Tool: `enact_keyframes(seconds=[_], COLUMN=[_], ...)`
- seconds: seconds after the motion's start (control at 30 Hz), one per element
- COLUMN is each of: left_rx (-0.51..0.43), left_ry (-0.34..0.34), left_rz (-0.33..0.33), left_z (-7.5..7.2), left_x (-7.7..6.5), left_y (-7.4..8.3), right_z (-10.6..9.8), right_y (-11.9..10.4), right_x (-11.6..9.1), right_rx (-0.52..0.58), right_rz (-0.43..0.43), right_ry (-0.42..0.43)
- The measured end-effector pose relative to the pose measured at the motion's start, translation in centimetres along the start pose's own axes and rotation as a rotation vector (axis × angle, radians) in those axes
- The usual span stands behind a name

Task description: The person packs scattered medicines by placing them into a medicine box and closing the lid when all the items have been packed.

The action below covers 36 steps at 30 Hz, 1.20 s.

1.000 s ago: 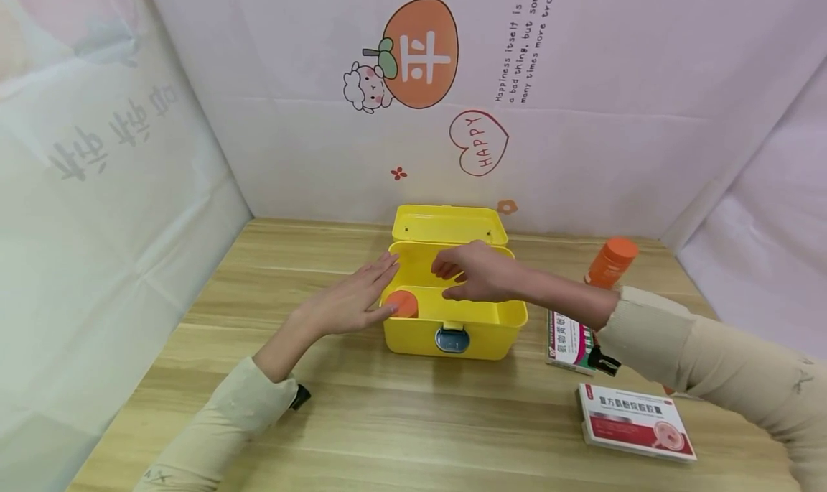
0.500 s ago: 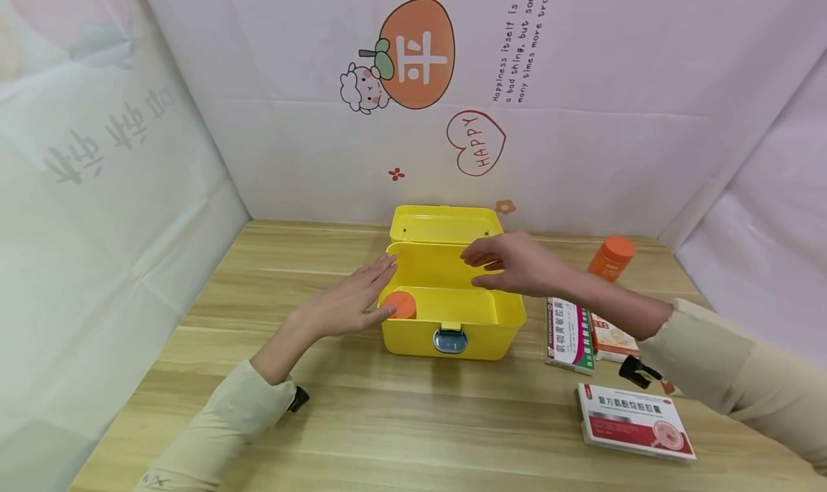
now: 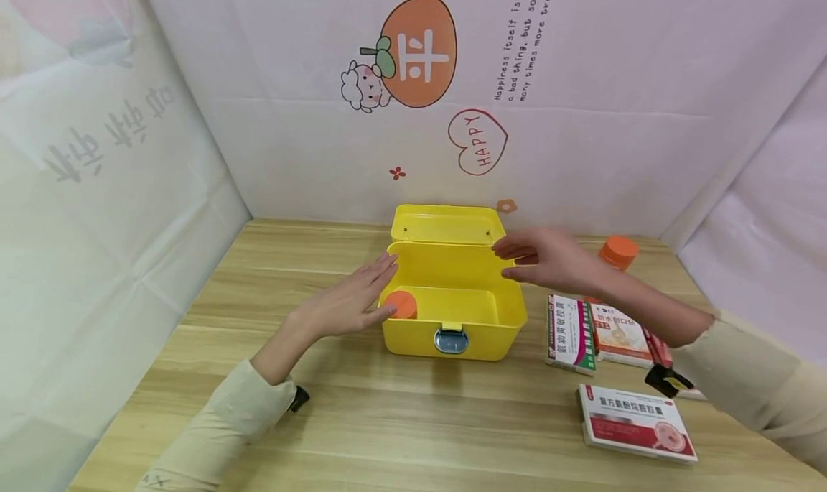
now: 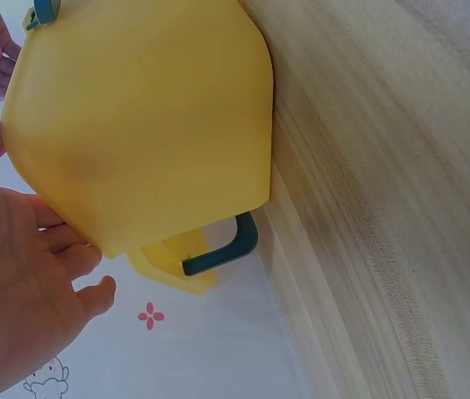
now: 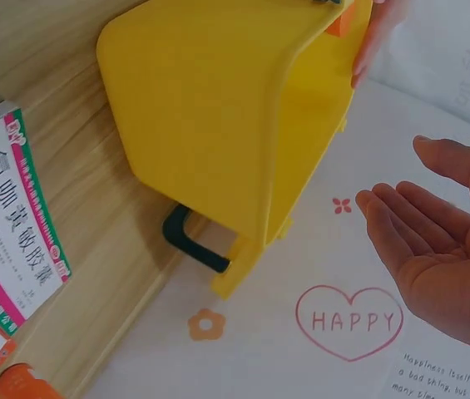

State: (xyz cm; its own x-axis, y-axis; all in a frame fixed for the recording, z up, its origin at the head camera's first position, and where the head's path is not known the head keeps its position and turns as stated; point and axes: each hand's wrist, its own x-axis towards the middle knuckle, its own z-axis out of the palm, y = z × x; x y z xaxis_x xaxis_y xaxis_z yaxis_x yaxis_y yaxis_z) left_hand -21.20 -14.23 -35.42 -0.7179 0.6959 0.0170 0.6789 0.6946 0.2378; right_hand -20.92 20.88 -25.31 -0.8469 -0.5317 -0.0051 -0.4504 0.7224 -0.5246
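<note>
A yellow box (image 3: 478,340) stands on the table with its lid (image 3: 449,224) tipped back toward the wall. Inside, at its left end, is a bottle with an orange cap (image 3: 402,304). My left hand (image 3: 345,299) rests at the box's left rim, fingers extended, the thumb close to the orange cap. In the left wrist view the fingers of that hand (image 4: 27,274) lie along the rim. My right hand (image 3: 549,261) hovers over the box's right end, holding nothing. Its fingers are loosely bent with the thumb apart, as the right wrist view shows of the hand (image 5: 434,224).
Right of the box lie a white, pink and green medicine box (image 3: 568,334), an orange and white box (image 3: 620,334) and a red and white box (image 3: 638,421). An orange bottle (image 3: 618,251) stands behind them, partly covered by the right arm. A printed cloth wall (image 3: 291,147) closes the back.
My right hand has moved from above the middle of the box to the right, past its right rim. The left hand has stayed at the left rim.
</note>
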Motion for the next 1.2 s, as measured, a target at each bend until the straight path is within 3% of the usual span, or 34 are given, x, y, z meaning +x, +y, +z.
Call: enact_keyframes(seconds=[0.3,1.2], left_rx=[-0.003,0.013], left_ry=[0.0,-0.007], left_rz=[-0.006,-0.011], left_z=[-0.1,-0.1], left_x=[-0.1,0.1], left_y=[0.1,0.1], right_z=[-1.4,-3.9], right_y=[2.0,9.1], right_x=[-1.1,-3.2], right_rx=[-0.021,-0.059], right_rz=[0.063,0.135], right_ry=[0.017,0.116])
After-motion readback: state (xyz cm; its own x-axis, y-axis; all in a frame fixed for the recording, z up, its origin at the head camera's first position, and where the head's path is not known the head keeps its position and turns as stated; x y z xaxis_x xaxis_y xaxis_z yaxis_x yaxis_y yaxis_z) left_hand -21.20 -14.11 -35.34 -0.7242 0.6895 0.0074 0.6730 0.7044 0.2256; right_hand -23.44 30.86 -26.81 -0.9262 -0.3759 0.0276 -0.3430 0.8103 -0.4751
